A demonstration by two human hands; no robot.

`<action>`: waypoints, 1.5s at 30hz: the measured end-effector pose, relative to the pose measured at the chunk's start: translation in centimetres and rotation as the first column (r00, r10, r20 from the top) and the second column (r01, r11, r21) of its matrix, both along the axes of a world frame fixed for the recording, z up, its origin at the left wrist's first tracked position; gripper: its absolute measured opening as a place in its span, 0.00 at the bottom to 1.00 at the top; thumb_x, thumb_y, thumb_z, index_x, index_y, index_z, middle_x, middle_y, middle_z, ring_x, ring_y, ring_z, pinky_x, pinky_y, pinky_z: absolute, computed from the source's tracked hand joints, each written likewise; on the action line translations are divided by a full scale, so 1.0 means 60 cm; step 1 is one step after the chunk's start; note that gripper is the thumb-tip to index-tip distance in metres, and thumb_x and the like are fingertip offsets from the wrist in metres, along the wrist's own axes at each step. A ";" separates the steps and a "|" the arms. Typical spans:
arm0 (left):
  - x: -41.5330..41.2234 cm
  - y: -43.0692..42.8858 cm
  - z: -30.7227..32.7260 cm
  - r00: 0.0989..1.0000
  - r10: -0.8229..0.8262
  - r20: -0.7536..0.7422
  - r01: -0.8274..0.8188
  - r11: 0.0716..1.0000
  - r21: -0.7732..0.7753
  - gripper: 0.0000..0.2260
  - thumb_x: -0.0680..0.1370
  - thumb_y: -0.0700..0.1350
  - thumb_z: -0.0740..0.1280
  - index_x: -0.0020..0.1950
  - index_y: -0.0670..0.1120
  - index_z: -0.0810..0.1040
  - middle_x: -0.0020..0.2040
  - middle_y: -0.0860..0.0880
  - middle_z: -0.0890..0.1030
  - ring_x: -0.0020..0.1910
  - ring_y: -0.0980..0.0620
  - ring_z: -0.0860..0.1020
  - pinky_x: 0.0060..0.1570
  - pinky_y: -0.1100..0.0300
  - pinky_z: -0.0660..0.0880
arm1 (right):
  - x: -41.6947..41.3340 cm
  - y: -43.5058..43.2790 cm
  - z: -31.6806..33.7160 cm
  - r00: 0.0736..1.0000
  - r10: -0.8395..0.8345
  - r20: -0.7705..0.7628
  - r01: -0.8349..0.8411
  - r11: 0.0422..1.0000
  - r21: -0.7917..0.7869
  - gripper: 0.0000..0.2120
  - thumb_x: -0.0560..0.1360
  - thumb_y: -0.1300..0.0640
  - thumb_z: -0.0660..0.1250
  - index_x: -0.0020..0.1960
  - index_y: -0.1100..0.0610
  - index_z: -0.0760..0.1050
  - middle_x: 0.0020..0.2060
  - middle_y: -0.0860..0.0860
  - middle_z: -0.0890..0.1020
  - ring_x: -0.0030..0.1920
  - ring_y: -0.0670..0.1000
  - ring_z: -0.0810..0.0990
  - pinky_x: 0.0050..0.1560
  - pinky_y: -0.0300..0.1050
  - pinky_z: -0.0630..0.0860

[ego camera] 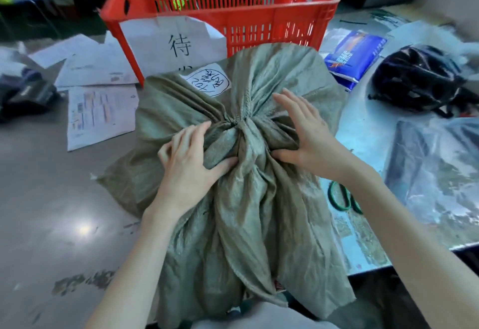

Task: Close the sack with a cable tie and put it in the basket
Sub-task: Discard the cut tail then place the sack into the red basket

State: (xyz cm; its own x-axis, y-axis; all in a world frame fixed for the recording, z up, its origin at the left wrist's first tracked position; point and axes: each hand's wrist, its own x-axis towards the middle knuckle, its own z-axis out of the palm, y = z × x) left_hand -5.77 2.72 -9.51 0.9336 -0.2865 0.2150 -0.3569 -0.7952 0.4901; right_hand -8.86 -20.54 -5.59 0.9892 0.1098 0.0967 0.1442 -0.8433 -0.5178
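Left hand (191, 157) and right hand (305, 136), fingers spread, pinch gathered sack (241, 199) neck between them, holding bunch tight for tie; basket (220, 4) beyond fingertips.

Both hands, L (193, 158) & R (307, 134), pinch sack (246, 199) neck, red basket (220, 14) just behind.

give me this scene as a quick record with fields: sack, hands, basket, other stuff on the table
sack: grey-green woven sack on the table, neck gathered to a bunch at its middle, white handwritten label on top
cable tie: cannot tell if one is on the neck
left hand: pressing the gathered cloth, left of the bunch
right hand: gripping folds, right of the bunch
basket: red slatted basket behind the sack, paper sign on its front
other: black helmet, green-handled scissors, loose papers
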 end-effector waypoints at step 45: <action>-0.102 -0.034 -0.002 0.980 -0.065 -0.186 -0.093 0.679 -0.729 0.16 0.68 0.28 0.66 0.33 0.50 0.71 0.32 0.48 0.72 0.35 0.52 0.69 0.36 0.50 0.67 | -0.047 0.039 -0.026 0.981 0.071 0.180 -0.038 0.983 -0.181 0.17 0.55 0.76 0.58 0.31 0.56 0.59 0.26 0.49 0.66 0.37 0.52 0.58 0.34 0.54 0.65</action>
